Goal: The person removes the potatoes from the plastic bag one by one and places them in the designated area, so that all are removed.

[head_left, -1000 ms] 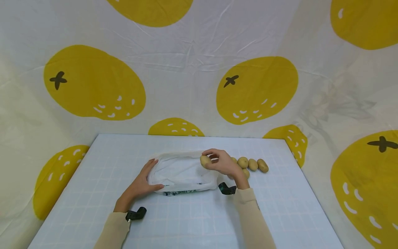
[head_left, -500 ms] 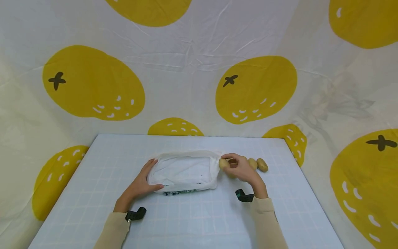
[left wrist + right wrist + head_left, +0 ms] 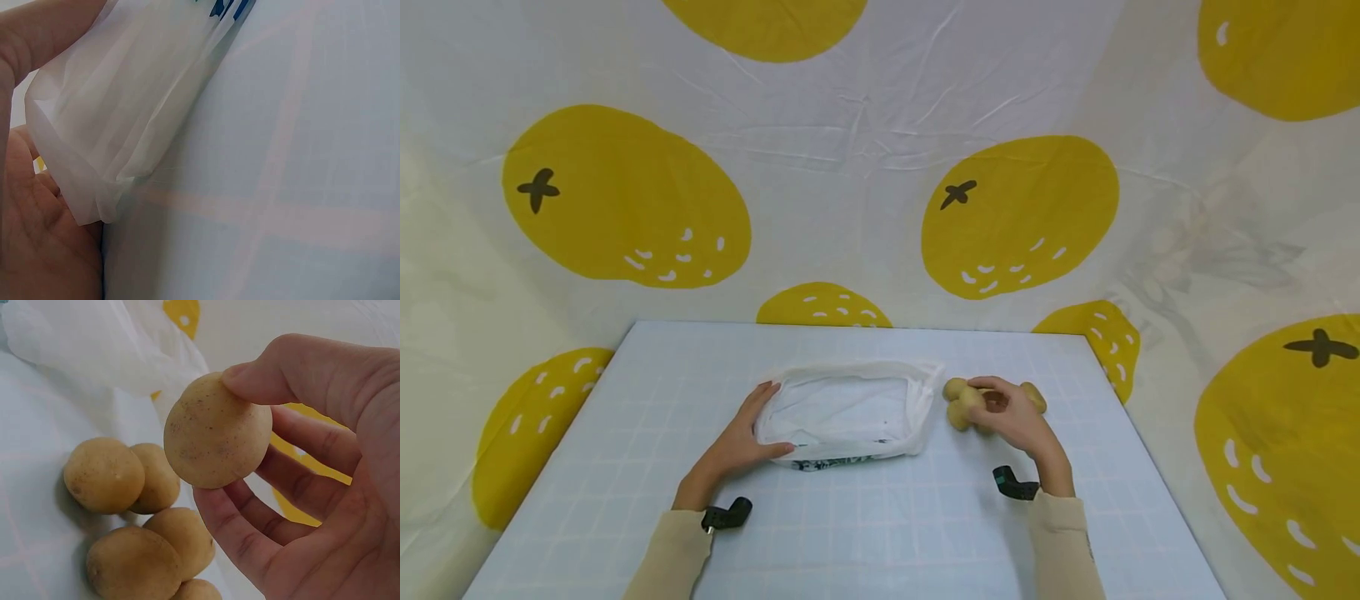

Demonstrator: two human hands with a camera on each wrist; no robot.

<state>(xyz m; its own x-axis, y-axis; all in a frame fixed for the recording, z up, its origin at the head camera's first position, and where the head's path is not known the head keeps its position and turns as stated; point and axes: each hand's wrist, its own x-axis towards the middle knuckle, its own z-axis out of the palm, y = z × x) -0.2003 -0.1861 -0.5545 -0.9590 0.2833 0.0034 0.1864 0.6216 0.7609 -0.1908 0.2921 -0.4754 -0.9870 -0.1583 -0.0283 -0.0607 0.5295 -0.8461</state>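
Note:
A white plastic bag (image 3: 842,412) lies in the middle of the table with its wide mouth facing up and dark printing along its front side. My left hand (image 3: 745,437) holds the bag's left end, thumb at the front rim and fingers at the back rim. In the left wrist view, the thin bag (image 3: 119,119) sits between thumb and palm. To the right of the bag, my right hand (image 3: 1018,421) holds a small potato (image 3: 215,434) between thumb and fingers. Several other potatoes (image 3: 105,475) are clustered below it, partly hidden by the hand in the head view.
The table (image 3: 850,533) has a pale checked cover. A white cloth (image 3: 865,208) with large yellow fruit prints hangs behind it and at the sides. One potato (image 3: 1033,396) shows at the right of the cluster, beyond my right hand.
My right hand has moved right with the potato, from above the bag's right end to above the other potatoes. The left hand stays at the bag's left end.

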